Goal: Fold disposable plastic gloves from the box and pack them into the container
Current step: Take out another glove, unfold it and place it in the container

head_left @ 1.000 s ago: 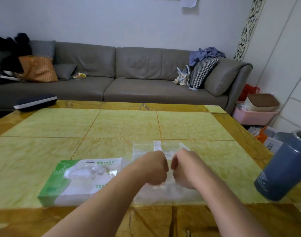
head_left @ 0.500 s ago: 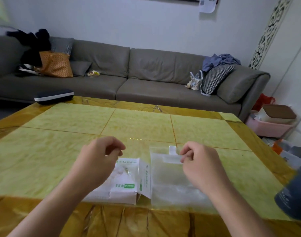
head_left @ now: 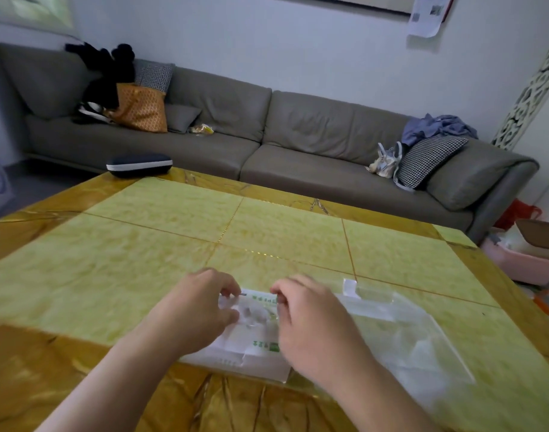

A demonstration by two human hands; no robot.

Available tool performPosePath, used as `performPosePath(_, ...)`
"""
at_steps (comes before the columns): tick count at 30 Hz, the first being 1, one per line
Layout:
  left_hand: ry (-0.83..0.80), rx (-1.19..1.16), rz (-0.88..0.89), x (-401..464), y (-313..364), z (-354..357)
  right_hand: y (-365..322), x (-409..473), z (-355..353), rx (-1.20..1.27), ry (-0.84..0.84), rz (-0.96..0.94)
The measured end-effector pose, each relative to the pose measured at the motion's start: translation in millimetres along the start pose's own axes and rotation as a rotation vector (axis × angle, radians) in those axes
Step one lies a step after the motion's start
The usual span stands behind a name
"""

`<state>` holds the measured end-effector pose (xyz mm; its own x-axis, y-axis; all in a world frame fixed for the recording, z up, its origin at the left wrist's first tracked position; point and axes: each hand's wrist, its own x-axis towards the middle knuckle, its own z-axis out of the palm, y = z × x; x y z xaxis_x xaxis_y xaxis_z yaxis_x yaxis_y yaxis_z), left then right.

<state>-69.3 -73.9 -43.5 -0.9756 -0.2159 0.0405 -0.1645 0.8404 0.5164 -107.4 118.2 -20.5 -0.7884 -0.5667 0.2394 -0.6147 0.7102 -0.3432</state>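
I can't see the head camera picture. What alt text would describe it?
Two bare hands, the left hand and right hand, reach to the opening of a white and green glove box on a yellow-green table. A clear plastic container lies flat just right of the box, and a grey sofa stands behind.

The white glove box carries green printed characters along its far top edge and again beside a small green block near its front, but they are too small and blurred to read. A paper sheet on the wall shows print that cannot be read either.
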Motion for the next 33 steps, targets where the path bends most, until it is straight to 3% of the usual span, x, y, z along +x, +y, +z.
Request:
performPosePath(4, 0.0, -0.028, -0.004, 0.4, -2.8, 1.0, -14.5, 20.7, 18.9, -0.145, -0.118, 0.06)
performPosePath(7, 0.011, -0.023, -0.015, 0.5, -3.2, 3.1, -20.3, 32.3, 24.5, -0.157, -0.106, 0.109)
performPosePath(23, 0.029, 0.037, -0.003, 5.3, -4.4, 15.4, -10.4, 43.7, 12.4, 0.374, -0.131, 0.327)
performPosePath(28, 0.026, 0.052, 0.007, 4.4, -4.5, 14.2, -1.3, 45.7, -5.0, 0.66, -0.083, 0.379)
performPosePath(33, 0.021, 0.078, 0.016, 4.8, -2.8, 14.0, -3.7, 42.1, -13.4, 0.603, 0.001, 0.309)
